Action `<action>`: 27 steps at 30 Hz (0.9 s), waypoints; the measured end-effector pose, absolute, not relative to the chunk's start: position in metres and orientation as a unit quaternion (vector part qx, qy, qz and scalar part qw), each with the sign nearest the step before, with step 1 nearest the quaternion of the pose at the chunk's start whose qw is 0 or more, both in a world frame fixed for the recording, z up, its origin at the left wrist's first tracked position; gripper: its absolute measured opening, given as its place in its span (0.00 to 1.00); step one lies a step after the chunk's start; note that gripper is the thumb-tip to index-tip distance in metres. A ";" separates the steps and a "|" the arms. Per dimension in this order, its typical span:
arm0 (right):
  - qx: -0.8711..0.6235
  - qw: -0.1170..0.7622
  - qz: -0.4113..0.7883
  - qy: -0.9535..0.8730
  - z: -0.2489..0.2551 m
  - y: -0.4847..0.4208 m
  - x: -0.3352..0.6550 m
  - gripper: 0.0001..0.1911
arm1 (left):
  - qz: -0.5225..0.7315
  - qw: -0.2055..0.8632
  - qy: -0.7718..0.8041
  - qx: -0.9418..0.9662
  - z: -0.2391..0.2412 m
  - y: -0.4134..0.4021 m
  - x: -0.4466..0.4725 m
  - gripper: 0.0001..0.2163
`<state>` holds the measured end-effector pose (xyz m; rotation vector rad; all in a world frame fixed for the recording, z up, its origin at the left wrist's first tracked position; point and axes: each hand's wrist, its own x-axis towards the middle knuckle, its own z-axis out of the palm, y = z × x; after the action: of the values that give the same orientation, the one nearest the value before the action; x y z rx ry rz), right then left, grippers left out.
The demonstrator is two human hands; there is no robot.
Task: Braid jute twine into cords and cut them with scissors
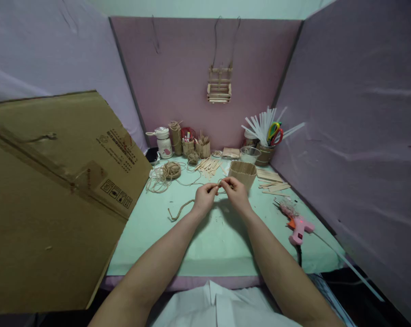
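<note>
My left hand [204, 196] and my right hand [235, 190] meet over the middle of the green table top [212, 236], both pinched on a length of brown twine [178, 211]. The twine trails down and left from my left hand across the table. A short piece spans between the two pinches. Just behind my right hand stands a round holder made of wooden sticks [242, 173]. The fingertips partly hide how the twine runs between them.
A large cardboard box [55, 190] leans over the table's left side. A twine ball [171, 170] and loose wooden sticks [208, 165] lie behind. A pink glue gun [299, 226] lies at the right. Jars, scissors [275, 132] and white rods stand at the back.
</note>
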<state>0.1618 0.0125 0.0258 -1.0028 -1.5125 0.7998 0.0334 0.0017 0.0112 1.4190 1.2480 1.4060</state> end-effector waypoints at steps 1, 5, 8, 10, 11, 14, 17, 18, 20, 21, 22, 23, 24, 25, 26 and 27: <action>-0.431 0.544 0.399 -0.599 0.025 0.013 0.162 0.13 | 0.544 0.394 0.483 0.561 0.011 0.002 0.033 0.09; -0.427 0.508 0.564 -0.491 0.023 0.016 0.163 0.17 | 0.528 0.424 0.469 0.567 0.015 0.000 0.034 0.09; -0.430 0.498 0.587 -0.471 0.022 0.017 0.165 0.18 | 0.527 0.429 0.468 0.565 0.017 -0.002 0.036 0.09; -0.441 0.495 0.589 -0.462 0.022 0.018 0.165 0.18 | 0.528 0.431 0.465 0.565 0.018 -0.003 0.036 0.09; -0.446 0.494 0.589 -0.459 0.021 0.018 0.166 0.18 | 0.528 0.431 0.465 0.565 0.018 -0.003 0.036 0.09; -0.463 0.498 0.571 -0.460 0.019 0.019 0.165 0.19 | 0.525 0.424 0.471 0.569 0.018 -0.004 0.037 0.10; -0.474 0.496 0.547 -0.480 0.018 0.019 0.164 0.19 | 0.525 0.410 0.482 0.570 0.019 -0.005 0.036 0.13; -0.477 0.491 0.543 -0.486 0.019 0.018 0.163 0.19 | 0.527 0.405 0.485 0.568 0.019 -0.005 0.036 0.13; -0.483 0.477 0.544 -0.493 0.021 0.016 0.162 0.18 | 0.531 0.398 0.491 0.564 0.020 -0.005 0.035 0.13; -0.486 0.469 0.548 -0.493 0.022 0.014 0.162 0.18 | 0.534 0.395 0.492 0.564 0.020 -0.005 0.035 0.13; -0.487 0.464 0.552 -0.492 0.023 0.013 0.161 0.18 | 0.536 0.392 0.492 0.564 0.021 -0.005 0.035 0.12; -0.484 0.464 0.557 -0.490 0.024 0.013 0.161 0.18 | 0.537 0.390 0.491 0.564 0.021 -0.005 0.035 0.12; -0.476 0.468 0.563 -0.487 0.024 0.012 0.160 0.18 | 0.539 0.389 0.492 0.563 0.020 -0.005 0.035 0.12; -0.466 0.475 0.567 -0.485 0.024 0.012 0.160 0.17 | 0.540 0.388 0.493 0.561 0.020 -0.005 0.035 0.12; -0.456 0.483 0.569 -0.485 0.024 0.012 0.160 0.17 | 0.541 0.388 0.495 0.558 0.019 -0.005 0.035 0.11; -0.448 0.491 0.565 -0.489 0.023 0.013 0.160 0.16 | 0.542 0.389 0.498 0.555 0.018 -0.005 0.036 0.11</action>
<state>0.1601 0.0130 0.0234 -1.0866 -1.1869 1.3730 0.0355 -0.0045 0.0184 1.4104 1.2658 1.3779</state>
